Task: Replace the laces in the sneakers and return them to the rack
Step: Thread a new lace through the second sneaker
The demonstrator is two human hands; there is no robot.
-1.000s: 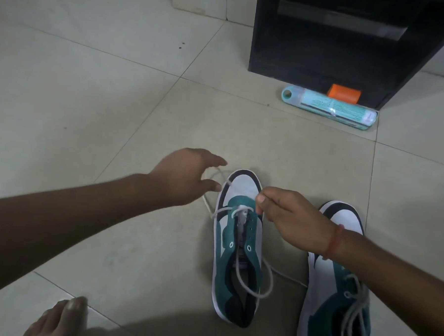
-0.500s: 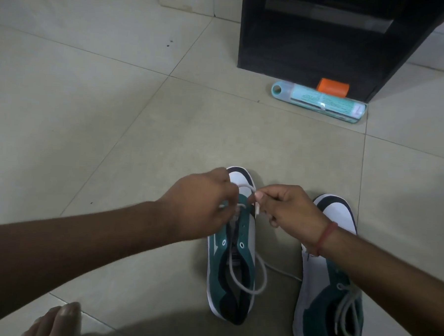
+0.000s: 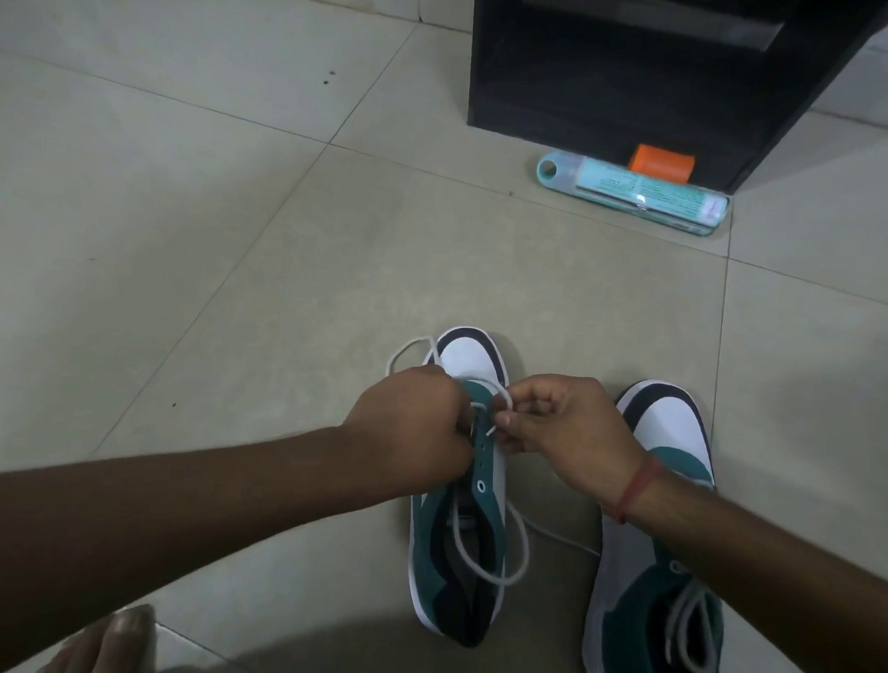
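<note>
Two green, white and black sneakers stand on the tiled floor, toes pointing away from me. The left sneaker (image 3: 459, 553) has a white lace (image 3: 515, 556) threaded only through its front eyelets, with a loose loop over the opening. My left hand (image 3: 411, 435) grips the sneaker's left eyelet edge near the toe. My right hand (image 3: 560, 427) pinches the lace tip over the right eyelet row. The right sneaker (image 3: 662, 548) is laced and lies partly under my right forearm.
A black rack (image 3: 651, 69) stands ahead on the floor. In front of it lie a teal tube-shaped pack (image 3: 634, 194) and an orange block (image 3: 662, 162). My bare toes (image 3: 101, 645) show at the bottom left. Pale floor tiles spread to the left.
My left hand moved right from beside the toe onto the sneaker's eyelets. My right hand shifted slightly toward it, so both now meet over the front of the left sneaker.
</note>
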